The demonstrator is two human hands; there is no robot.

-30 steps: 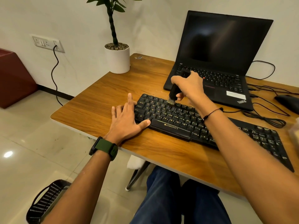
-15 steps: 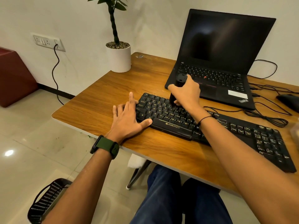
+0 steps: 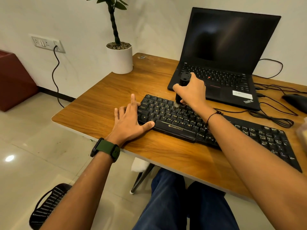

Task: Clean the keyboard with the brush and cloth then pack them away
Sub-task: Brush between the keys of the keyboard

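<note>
The left hand (image 3: 128,121) lies flat, fingers spread, on the desk (image 3: 166,151) at the left end of the black Zebronics keyboard (image 3: 216,128), thumb on its front edge. Farther back, the right hand (image 3: 191,92) grips the brush (image 3: 181,87) nearly upright, bristles on the upper key rows. The keyboard's long axis runs rightward, so unbrushed keys likely lie to the right of the fingers. No cloth is visible.

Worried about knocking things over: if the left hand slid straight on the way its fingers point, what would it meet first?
Probably nothing soon: the left hand points along bare table beside the keyboard, though depth is unclear.
</note>
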